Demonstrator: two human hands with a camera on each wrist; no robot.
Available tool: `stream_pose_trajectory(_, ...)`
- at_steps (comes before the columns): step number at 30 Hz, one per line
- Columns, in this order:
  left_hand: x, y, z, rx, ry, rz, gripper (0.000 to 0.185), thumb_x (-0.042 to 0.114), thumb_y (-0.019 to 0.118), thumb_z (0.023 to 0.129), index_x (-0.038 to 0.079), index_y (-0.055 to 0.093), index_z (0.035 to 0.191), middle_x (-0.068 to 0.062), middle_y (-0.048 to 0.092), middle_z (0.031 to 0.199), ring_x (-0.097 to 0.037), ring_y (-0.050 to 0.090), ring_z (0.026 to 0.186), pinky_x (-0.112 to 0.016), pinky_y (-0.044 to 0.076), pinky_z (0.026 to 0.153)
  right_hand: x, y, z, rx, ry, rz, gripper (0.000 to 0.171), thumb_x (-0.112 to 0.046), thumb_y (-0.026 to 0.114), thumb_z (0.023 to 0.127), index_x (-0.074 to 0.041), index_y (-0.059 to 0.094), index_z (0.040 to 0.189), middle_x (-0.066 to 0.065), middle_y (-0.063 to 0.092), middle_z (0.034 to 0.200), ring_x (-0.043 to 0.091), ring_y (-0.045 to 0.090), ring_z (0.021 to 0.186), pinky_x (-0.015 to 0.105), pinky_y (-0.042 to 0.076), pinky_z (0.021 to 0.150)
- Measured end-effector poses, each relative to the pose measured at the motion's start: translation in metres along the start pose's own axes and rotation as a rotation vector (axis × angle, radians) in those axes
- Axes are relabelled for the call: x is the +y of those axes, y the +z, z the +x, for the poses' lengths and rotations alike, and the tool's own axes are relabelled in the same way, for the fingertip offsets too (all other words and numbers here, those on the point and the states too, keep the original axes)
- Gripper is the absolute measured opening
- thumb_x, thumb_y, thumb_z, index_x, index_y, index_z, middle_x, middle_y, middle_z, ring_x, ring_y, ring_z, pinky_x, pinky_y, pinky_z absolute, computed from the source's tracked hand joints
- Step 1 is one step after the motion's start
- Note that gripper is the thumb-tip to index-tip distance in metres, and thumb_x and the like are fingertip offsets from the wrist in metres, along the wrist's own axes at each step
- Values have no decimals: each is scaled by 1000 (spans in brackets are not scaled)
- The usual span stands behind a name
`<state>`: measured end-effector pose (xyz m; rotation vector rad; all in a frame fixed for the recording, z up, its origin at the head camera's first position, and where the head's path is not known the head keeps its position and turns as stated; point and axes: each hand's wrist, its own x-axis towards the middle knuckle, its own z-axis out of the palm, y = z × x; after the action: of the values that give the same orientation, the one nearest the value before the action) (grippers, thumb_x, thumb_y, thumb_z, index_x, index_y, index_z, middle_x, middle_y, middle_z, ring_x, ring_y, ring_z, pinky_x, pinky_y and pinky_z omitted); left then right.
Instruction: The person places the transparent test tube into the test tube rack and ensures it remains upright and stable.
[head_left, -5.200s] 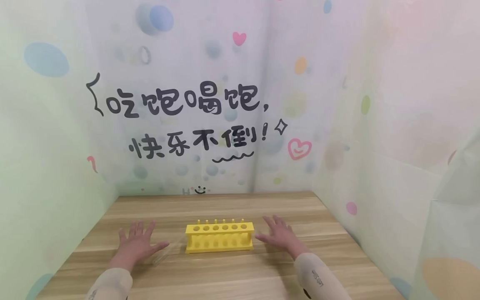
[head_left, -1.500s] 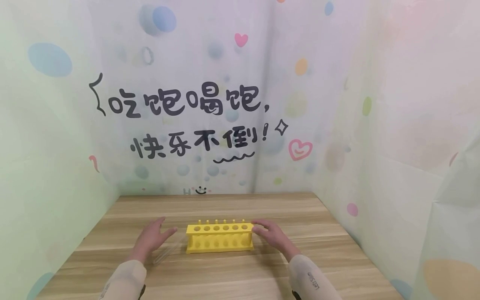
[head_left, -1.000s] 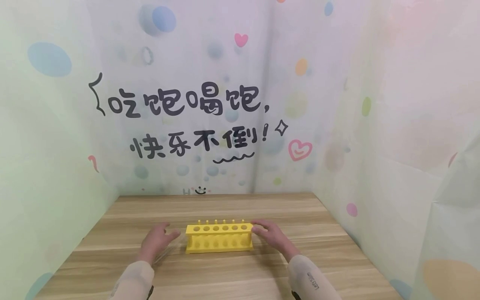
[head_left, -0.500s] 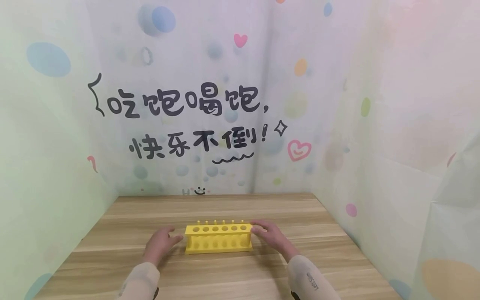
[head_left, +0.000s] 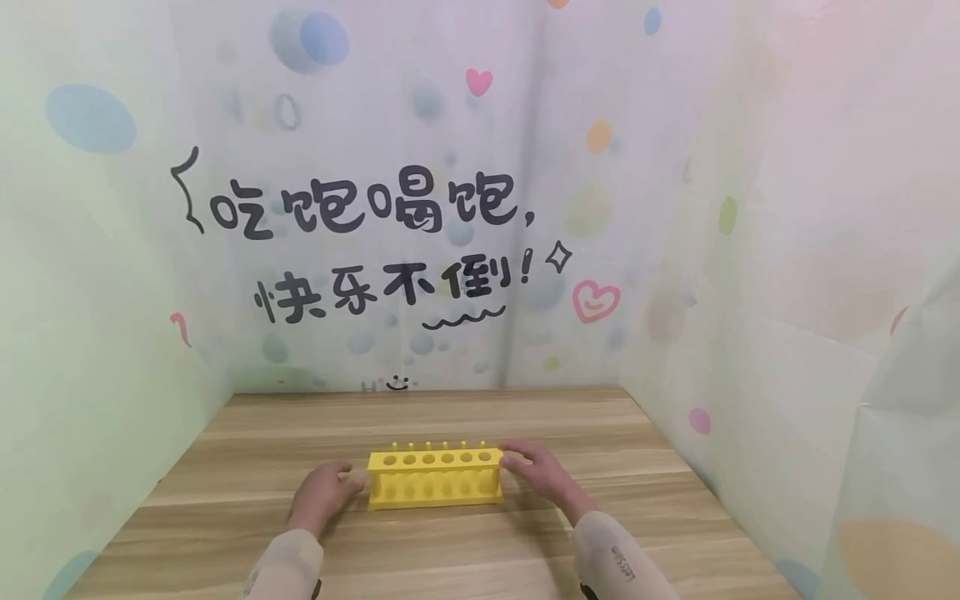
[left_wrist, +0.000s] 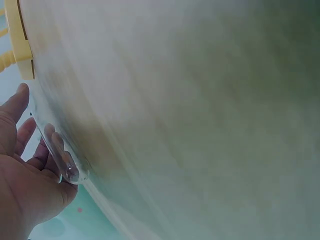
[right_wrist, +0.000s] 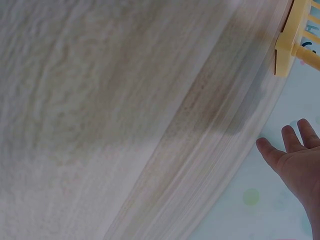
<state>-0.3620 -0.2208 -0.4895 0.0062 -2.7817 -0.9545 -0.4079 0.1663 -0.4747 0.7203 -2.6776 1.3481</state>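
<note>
A yellow test tube rack (head_left: 437, 463) stands at the middle of the table. The person's right hand (head_left: 540, 475) is at its right end, thumb in front of the upper board's corner and forefinger behind, holding it. The right wrist view shows the other fingers (right_wrist: 290, 140) of that hand spread apart. Left of the rack, the left hand (head_left: 322, 496) is low over the table, thumb pointing at the rack's left end. A clear glass test tube (left_wrist: 67, 162) lies there with loosely bent fingers just behind it; the head view hides it behind the hand.
The rack has a row of round holes and a row of yellow pegs (head_left: 428, 447) at its back. The wood-grain table (head_left: 300, 425) meets a printed back sheet (head_left: 405, 333), with pale sheets on both sides.
From lying flat and spread, my hands have drawn inward to the rack. The right has reached the rack's end and stayed; the left has moved right, over the test tube, its fingers bending.
</note>
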Motion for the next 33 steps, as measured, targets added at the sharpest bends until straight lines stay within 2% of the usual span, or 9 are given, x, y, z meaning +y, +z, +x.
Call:
stream_pose_trajectory(10, 0, 1, -1, -11, -17, 14, 41, 21, 69, 90, -10, 64, 116, -30, 64, 118, -50, 58, 110, -62, 44, 95, -2, 0, -1, 0, 20, 1, 40, -35, 58, 100, -11, 63, 133, 14, 57, 139, 41, 46, 133, 65, 35, 105)
stream_pose_trajectory(19, 1, -2, -2, -38, -31, 47, 32, 16, 66, 90, -9, 66, 110, -27, 66, 111, -47, 61, 105, -61, 46, 92, -2, 1, -2, -3, -27, -2, 40, -31, 58, 101, -6, 62, 132, 17, 57, 138, 43, 46, 132, 65, 35, 105)
stream_pose_trajectory(22, -1, -4, -1, -28, -18, 35, 25, 15, 65, 90, -5, 69, 105, -18, 69, 95, -36, 64, 88, -54, 51, 82, -2, 1, -2, -4, -26, -2, 40, -31, 58, 101, -6, 62, 132, 17, 57, 138, 43, 46, 132, 65, 35, 105)
stream_pose_trajectory(26, -3, -8, 0, -2, 3, -3, 19, 14, 63, 91, -1, 70, 100, -5, 63, 77, -22, 56, 72, -44, 50, 67, -1, 1, -1, -2, -12, -4, 40, -32, 58, 101, -8, 62, 133, 15, 57, 139, 41, 45, 133, 64, 34, 107)
stream_pose_trajectory(31, -2, -15, 2, 34, 16, -58, 26, 14, 63, 92, -7, 68, 108, -9, 67, 86, -22, 57, 76, -45, 51, 73, -1, 1, -1, -2, -9, -10, 41, -33, 57, 101, -8, 62, 133, 15, 57, 139, 42, 45, 133, 65, 34, 106)
stream_pose_trajectory(33, -1, -17, 3, 38, 0, -104, 26, 13, 63, 93, -7, 67, 109, -9, 66, 87, -22, 56, 76, -42, 51, 70, -1, 1, -1, -1, -7, -13, 41, -34, 57, 101, -9, 62, 133, 15, 57, 139, 41, 45, 133, 65, 35, 106)
